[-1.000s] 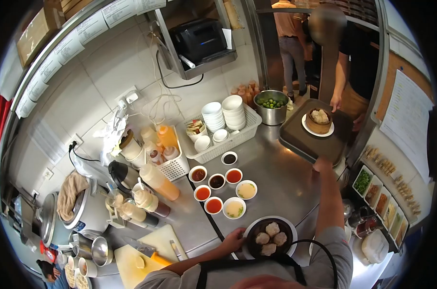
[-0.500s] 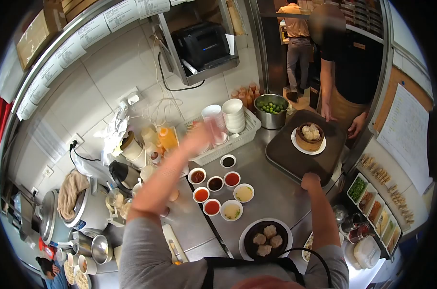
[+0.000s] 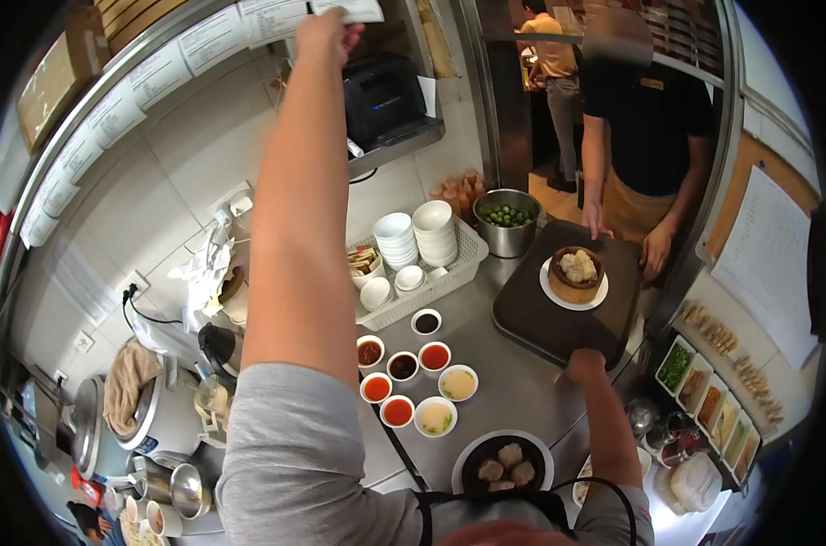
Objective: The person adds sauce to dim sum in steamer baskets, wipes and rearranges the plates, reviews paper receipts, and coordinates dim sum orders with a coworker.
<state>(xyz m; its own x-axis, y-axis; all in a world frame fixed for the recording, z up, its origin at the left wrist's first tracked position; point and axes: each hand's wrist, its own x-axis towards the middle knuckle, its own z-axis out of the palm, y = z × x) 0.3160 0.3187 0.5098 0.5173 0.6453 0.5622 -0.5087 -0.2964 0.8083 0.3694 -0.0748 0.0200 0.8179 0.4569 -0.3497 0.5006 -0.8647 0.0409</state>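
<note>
My left hand (image 3: 327,36) is raised at the top, its fingers curled at the lower edge of a white order slip (image 3: 363,11) that hangs from the rail. My right hand (image 3: 586,365) is closed at the near edge of a dark brown tray (image 3: 527,305). On that tray stands a white plate (image 3: 584,306) bearing a bamboo steamer (image 3: 574,288) of pale dumplings (image 3: 578,267). Across the tray, a co-worker's hand (image 3: 597,221) rests by its far edge. Nearer me, several dumplings (image 3: 510,453) sit in a dark round dish on a white plate (image 3: 463,455).
Several sauce cups (image 3: 458,383) stand mid-counter. Behind them is a basket (image 3: 475,255) with stacked white bowls (image 3: 434,235), beside a steel pot (image 3: 506,238) of green limes. A printer (image 3: 390,98) sits on a wall shelf. Topping trays (image 3: 693,382) line the right side.
My left hand has risen from above the bowl basket to the slips on the rail. My right hand stays at the tray edge. The view has shifted slightly.
</note>
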